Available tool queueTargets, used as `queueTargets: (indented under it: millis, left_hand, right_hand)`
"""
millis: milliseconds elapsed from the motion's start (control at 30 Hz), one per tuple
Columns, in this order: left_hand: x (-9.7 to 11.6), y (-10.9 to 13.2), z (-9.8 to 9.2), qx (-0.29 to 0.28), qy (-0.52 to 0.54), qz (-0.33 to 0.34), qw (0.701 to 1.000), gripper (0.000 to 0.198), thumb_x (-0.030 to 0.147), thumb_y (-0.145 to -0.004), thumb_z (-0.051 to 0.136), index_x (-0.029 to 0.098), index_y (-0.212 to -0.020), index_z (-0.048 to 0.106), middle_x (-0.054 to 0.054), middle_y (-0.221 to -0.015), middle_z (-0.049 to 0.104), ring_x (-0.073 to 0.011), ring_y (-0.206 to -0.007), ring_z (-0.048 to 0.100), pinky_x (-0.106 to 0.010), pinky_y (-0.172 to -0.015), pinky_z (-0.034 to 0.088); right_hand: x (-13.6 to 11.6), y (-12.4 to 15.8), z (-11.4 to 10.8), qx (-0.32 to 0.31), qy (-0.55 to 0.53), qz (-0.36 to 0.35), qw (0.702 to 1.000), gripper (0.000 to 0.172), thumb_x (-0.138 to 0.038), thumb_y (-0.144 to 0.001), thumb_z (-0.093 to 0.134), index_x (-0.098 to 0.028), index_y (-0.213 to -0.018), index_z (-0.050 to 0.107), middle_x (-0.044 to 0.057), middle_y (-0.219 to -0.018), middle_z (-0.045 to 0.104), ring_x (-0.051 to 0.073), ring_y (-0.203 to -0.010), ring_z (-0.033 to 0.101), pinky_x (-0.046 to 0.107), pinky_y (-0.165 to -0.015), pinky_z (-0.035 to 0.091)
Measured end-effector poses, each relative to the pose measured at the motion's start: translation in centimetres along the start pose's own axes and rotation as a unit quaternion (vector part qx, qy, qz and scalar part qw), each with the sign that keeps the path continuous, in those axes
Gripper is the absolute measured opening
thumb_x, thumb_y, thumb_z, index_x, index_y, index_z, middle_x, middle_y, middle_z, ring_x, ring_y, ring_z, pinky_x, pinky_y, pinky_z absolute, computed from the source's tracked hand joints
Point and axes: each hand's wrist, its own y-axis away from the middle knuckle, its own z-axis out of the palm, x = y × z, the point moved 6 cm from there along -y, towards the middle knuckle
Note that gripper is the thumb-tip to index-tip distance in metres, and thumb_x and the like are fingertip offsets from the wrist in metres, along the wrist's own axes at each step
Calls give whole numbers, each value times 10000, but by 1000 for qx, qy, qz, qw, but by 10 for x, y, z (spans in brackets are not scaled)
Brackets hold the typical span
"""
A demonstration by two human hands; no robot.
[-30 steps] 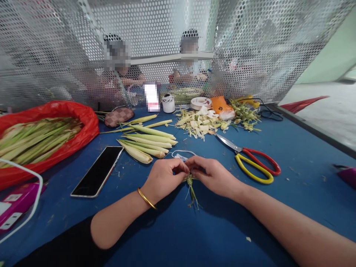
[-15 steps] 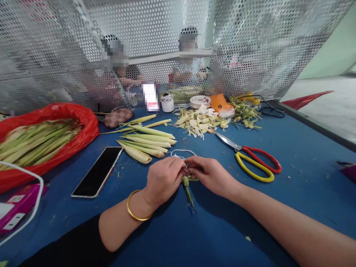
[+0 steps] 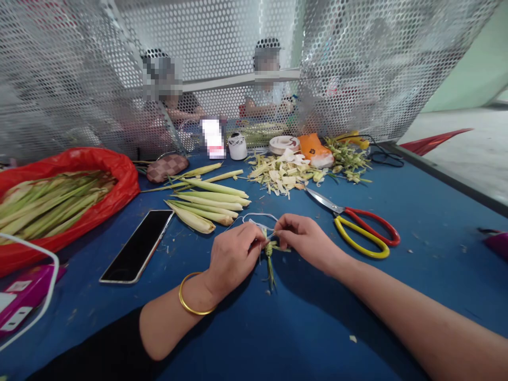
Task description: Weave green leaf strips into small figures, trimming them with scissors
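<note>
My left hand [image 3: 234,255] and my right hand [image 3: 304,238] meet over the blue table [image 3: 301,328], both pinched shut on a small green bundle of thin stalks [image 3: 270,259] and the white thread [image 3: 260,222] that loops away from it. The bundle's loose ends trail toward me. A gold bangle sits on my left wrist. Several pale green buds [image 3: 210,203] lie just beyond my left hand.
Red-and-yellow scissors [image 3: 357,227] lie right of my right hand. A dark phone [image 3: 138,244] lies to the left, a red bag of green stalks [image 3: 59,196] beyond it. Trimmings [image 3: 286,173], a thread spool [image 3: 237,145] and an orange tool [image 3: 315,151] sit by the perforated screen; two people sit behind it.
My hands have drawn slightly apart, the right shifting right and away. The bundle now shows between them, with thread stretched across the gap.
</note>
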Motion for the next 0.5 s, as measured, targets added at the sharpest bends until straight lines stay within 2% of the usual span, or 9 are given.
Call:
queueTargets:
  millis: [233, 367, 500]
  left_hand:
    - [-2, 0, 3, -21, 20, -15, 999, 99, 147, -851, 604, 179, -758, 592, 1, -750, 659, -136, -707, 610, -239, -672, 426]
    - [-4, 0, 3, -27, 28, -34, 999, 112, 161, -845, 618, 184, -740, 586, 7, -737, 652, -136, -699, 600, -241, -667, 419]
    - [-3, 0, 3, -27, 39, -33, 998, 111, 172, -837, 632, 189, -741, 579, 15, -742, 650, -129, -695, 591, -237, -660, 413]
  right_hand:
    - [-3, 2, 2, -4, -133, 50, 990, 76, -252, -723, 585, -179, -722, 605, -25, -505, 599, 109, -493, 538, 238, -531, 407]
    - [0, 2, 2, 4, -201, 69, 977, 122, -286, -707, 643, -175, -725, 594, -13, -620, 642, 82, -469, 529, 228, -491, 403]
    - [2, 2, 2, 9, -221, 78, 972, 146, -294, -702, 668, -174, -704, 586, -47, -565, 575, 67, -456, 492, 212, -472, 386]
